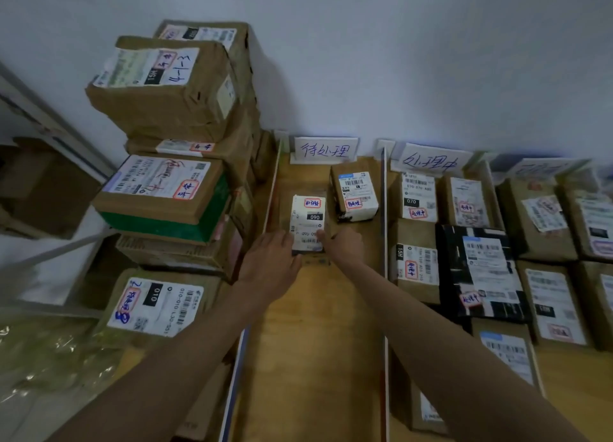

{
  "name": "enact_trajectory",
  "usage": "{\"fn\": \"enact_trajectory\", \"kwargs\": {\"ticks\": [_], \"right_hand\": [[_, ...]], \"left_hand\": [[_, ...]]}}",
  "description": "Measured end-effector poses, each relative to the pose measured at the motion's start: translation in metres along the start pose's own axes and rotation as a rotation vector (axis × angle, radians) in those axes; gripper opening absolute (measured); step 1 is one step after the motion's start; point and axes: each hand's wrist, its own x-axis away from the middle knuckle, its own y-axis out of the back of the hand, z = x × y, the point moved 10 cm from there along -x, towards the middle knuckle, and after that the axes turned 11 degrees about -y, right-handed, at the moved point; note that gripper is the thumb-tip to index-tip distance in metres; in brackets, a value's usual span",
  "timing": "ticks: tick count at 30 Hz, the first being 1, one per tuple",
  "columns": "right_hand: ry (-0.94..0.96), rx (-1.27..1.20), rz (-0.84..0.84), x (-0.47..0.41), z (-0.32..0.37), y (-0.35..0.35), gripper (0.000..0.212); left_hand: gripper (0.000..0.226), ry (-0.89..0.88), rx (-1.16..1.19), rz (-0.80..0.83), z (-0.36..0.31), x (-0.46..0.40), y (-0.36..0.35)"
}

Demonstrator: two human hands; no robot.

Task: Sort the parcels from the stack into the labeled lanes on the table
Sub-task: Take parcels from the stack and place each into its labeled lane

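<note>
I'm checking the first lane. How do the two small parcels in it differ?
The 090 parcel sits nearer the person, with both the left hand and right hand on it; the parcel with the blue-topped label stands untouched, closer to the lane sign. The first lies by the left divider, the second by the right. Both carry white labels with a red-framed sticker.

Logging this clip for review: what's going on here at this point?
A person is sorting parcels. Both hands, left hand and right hand, hold a small white parcel marked 090 in the lane under the first handwritten sign, beside another small parcel. The stack of boxes stands to the left; the next lane holds several parcels.
</note>
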Motion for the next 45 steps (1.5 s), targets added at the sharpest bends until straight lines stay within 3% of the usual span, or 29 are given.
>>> {"fn": "enact_trajectory", "kwargs": {"ticks": [3,5,7,11,18,24,32,45], "right_hand": [[0.067,0.020,-0.071,0.001,0.004,0.013,0.033],[0.181,0.099,-0.277,0.002,0.018,0.042,0.029],[0.282,0.236,-0.403,-0.002,0.035,0.061,0.042],[0.254,0.481,-0.275,-0.024,0.029,0.052,0.068],[0.274,0.544,-0.325,-0.015,0.014,0.045,0.057],[0.279,0.498,-0.209,-0.010,0.012,0.048,0.064],[0.318,0.474,-0.332,0.048,0.005,0.087,0.052],[0.414,0.505,-0.486,0.206,0.008,0.132,0.054]], "left_hand": [[0.046,-0.026,0.023,0.033,-0.005,-0.007,-0.012],[0.050,-0.025,0.019,0.062,-0.007,-0.011,-0.019],[0.056,-0.011,-0.004,0.099,-0.005,-0.014,-0.027],[0.066,0.009,-0.032,0.158,0.002,-0.025,-0.036],[0.073,0.048,-0.058,0.218,0.023,-0.070,-0.035],[0.071,0.025,-0.081,0.243,0.023,-0.079,-0.035],[0.059,0.009,-0.131,0.092,-0.012,-0.043,0.011],[0.051,-0.010,-0.090,-0.145,-0.057,0.081,0.123]]}}
